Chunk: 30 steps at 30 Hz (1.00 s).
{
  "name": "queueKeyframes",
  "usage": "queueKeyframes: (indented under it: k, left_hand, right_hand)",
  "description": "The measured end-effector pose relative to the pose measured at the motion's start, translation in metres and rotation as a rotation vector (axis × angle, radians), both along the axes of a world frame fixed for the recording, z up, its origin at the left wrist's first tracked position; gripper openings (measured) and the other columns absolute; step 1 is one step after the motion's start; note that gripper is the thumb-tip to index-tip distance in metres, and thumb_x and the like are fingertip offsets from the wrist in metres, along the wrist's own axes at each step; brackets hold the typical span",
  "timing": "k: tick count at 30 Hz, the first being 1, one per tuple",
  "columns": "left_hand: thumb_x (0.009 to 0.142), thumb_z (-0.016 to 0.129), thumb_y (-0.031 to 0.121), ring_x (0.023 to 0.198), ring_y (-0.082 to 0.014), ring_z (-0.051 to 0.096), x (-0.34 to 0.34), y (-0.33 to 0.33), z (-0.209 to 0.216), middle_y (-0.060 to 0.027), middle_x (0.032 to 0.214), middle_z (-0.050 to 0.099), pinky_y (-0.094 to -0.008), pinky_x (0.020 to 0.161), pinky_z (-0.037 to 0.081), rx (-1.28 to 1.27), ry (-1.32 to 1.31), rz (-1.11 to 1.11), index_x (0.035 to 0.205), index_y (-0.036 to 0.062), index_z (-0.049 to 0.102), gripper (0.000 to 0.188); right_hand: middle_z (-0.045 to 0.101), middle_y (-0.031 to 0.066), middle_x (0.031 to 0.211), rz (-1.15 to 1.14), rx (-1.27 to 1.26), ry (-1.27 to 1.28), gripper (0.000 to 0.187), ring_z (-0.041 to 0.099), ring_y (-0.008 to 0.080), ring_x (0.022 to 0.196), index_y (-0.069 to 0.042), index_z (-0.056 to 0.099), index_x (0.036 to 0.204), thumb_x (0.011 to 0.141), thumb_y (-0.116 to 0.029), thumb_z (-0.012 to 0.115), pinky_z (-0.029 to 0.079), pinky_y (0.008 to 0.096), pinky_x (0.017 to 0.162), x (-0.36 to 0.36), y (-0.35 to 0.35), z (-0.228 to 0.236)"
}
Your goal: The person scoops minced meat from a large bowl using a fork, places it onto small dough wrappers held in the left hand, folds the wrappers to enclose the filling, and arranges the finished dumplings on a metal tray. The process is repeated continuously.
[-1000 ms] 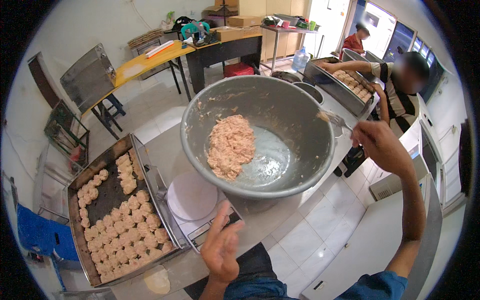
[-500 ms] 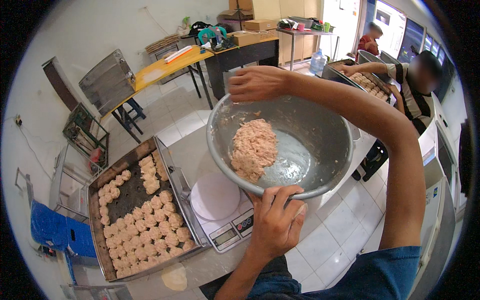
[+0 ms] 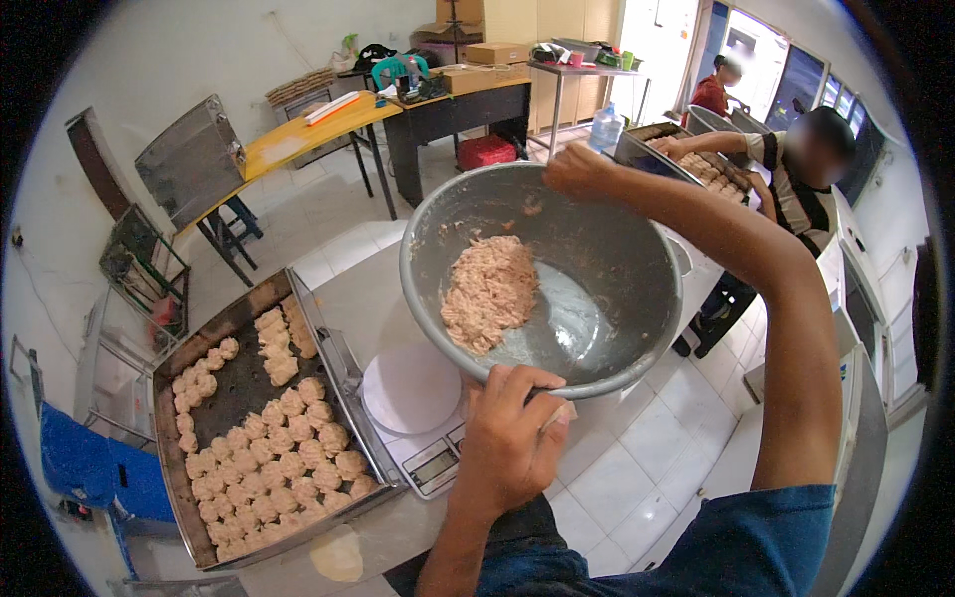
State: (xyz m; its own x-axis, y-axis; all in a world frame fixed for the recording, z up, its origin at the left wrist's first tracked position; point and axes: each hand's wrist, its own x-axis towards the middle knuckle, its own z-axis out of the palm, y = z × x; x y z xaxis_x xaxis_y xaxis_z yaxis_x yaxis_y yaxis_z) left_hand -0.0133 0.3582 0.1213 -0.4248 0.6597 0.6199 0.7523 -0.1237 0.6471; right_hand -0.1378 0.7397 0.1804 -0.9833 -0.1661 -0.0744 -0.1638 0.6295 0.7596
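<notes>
As the left hand (image 3: 509,438) gripped a grey basin (image 3: 629,303), pinkish mixture (image 3: 489,295) lay inside between that hand and the right hand (image 3: 580,171), curled, its hold unclear.

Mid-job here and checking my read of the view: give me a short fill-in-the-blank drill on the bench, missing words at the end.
1. The left hand is at the ____ (near/far) rim of the grey basin.
2. In the picture, the pale mixture lies in the basin's ____ (left/right) half.
3. The white scale between basin and metal tray has a plate whose shape is ____.

Missing words: near; left; round.
</notes>
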Motion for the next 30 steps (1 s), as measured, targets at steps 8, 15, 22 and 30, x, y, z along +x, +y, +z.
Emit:
queueKeyframes:
  k: [8, 15, 22, 30]
  left_hand:
    - [0.086, 0.062, 0.012, 0.124, -0.0365, 0.053, -0.002, -0.009, -0.006, -0.0127, 0.117, 0.068, -0.0503, 0.109, 0.035, 0.066, -0.089, 0.023, 0.079, 0.0066, 0.070, 0.012]
    - [0.084, 0.065, 0.013, 0.137, -0.0380, 0.044, 0.005, -0.019, -0.012, -0.0097, 0.133, 0.063, -0.0609, 0.119, 0.018, -0.077, 0.064, 0.009, 0.081, 0.0080, 0.071, 0.008]
    - [0.083, 0.065, 0.011, 0.121, -0.0371, 0.054, -0.004, -0.015, -0.013, -0.0127, 0.127, 0.065, -0.0478, 0.106, 0.041, -0.033, -0.011, -0.106, 0.085, 0.0050, 0.071, 0.009]
    - [0.086, 0.063, 0.014, 0.132, -0.0405, 0.048, -0.007, -0.018, -0.015, -0.0147, 0.134, 0.062, -0.0503, 0.110, 0.037, -0.023, -0.054, -0.061, 0.087, 0.0049, 0.072, 0.013]
  right_hand:
    - [0.070, 0.0124, 0.072, -0.217, -0.411, -0.086, 0.026, 0.072, 0.0275, 0.070, -0.005, 0.072, 0.080, 0.082, -0.031, 0.070, 0.056, 0.0436, 0.061, 0.044, -0.022, 0.016]
    - [0.061, 0.0077, 0.095, 0.620, -0.298, 0.150, 0.018, 0.061, 0.0232, 0.094, -0.007, 0.061, 0.101, 0.088, -0.020, 0.064, 0.053, 0.0387, 0.079, -0.005, -0.043, -0.011]
    - [0.064, 0.0075, 0.088, 0.580, -0.195, 0.047, 0.016, 0.065, 0.0210, 0.084, -0.009, 0.064, 0.099, 0.088, -0.020, 0.064, 0.053, 0.0392, 0.069, -0.058, -0.033, -0.025]
    - [0.072, 0.0155, 0.078, -0.158, -0.350, -0.094, 0.024, 0.071, 0.0311, 0.073, -0.007, 0.073, 0.077, 0.088, -0.025, 0.062, 0.055, 0.0478, 0.064, 0.011, -0.017, -0.034]
